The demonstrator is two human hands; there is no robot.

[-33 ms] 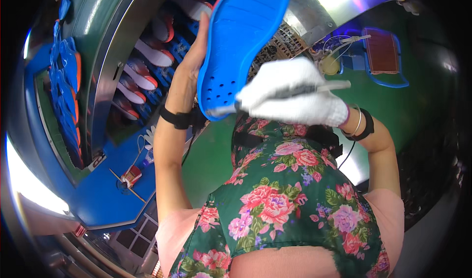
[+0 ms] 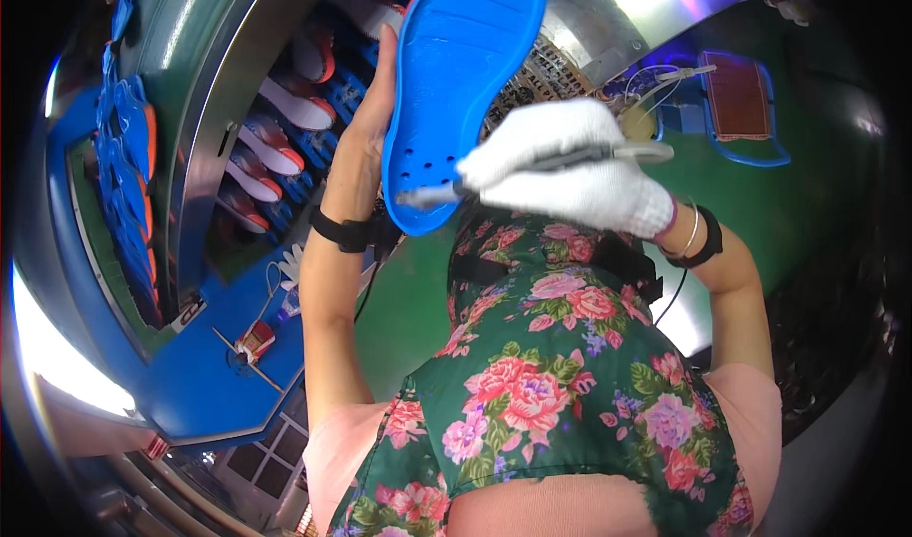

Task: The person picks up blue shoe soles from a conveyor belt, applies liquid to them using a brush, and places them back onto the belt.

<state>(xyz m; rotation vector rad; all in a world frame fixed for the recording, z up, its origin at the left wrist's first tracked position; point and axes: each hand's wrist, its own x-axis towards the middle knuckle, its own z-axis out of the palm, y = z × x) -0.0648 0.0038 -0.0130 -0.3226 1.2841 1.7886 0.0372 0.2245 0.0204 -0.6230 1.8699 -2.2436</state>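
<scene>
A blue shoe sole with a cluster of small holes at its near end is held up before me. My left hand, bare with a black wrist strap, grips it along its left edge; most of those fingers are hidden behind it. In a white knitted glove, my right hand is closed round a slim grey brush with a clear tube at its back end. The brush tip lies over the holed end of the sole, near its left rim. Parts of the sole's surface shine as if wet.
Left stands a metal-edged conveyor; white-and-red shoe uppers hang beyond it. More blue soles line the far left. A blue table carries a small red container. A brown-seated stool stands right on the green floor.
The brush tip has shifted slightly up, away from the sole's near rim. My right hand has risen a little with it, and the sole has moved slightly left.
</scene>
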